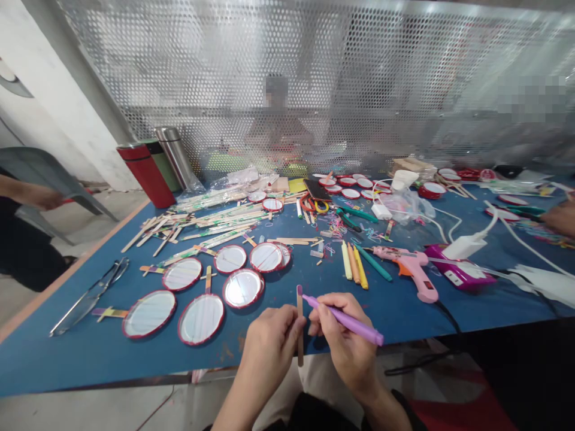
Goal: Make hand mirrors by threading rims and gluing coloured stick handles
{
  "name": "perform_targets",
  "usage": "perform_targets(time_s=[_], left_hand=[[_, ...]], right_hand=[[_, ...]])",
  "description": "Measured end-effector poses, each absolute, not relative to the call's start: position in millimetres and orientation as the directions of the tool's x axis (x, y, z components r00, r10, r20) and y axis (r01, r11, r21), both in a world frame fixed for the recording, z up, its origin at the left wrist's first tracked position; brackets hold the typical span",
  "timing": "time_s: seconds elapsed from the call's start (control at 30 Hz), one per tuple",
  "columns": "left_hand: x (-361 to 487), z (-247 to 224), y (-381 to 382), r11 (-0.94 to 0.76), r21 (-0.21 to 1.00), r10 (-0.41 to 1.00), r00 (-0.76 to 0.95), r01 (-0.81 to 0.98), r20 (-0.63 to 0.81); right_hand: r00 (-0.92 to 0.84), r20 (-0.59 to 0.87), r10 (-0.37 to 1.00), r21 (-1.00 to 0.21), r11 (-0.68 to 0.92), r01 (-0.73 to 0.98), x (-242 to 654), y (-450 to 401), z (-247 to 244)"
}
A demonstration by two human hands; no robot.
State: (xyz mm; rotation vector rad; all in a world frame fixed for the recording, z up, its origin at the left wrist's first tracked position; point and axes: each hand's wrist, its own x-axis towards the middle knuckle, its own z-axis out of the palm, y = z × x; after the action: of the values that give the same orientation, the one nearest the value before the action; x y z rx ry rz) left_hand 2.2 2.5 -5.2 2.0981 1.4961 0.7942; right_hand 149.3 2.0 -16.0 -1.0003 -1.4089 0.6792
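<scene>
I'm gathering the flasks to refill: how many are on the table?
3, back left: red flask leftmost, green flask partly hidden between, silver flask rightmost.

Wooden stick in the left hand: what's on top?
Purple colour shows on the wooden stick at its far end, by the purple marker in the right hand. The left hand covers part of the stick's middle; any colour there is hidden.

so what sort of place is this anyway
Probably a small craft workshop: a pink glue gun and scattered wooden sticks lie on the blue table, and the right hand holds a purple marker.
</scene>
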Motion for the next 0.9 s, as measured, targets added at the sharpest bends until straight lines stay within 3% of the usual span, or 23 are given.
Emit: perform_targets(time_s=[0.9], left_hand=[[1.3, -8.4, 2.4, -0.303, 0.638, 0.952, 0.259, 0.707, 0.165]], right_hand=[[0.060, 0.481, 0.875, -0.870, 0.468, 0.153, 148.8, 3.9, -14.6]])
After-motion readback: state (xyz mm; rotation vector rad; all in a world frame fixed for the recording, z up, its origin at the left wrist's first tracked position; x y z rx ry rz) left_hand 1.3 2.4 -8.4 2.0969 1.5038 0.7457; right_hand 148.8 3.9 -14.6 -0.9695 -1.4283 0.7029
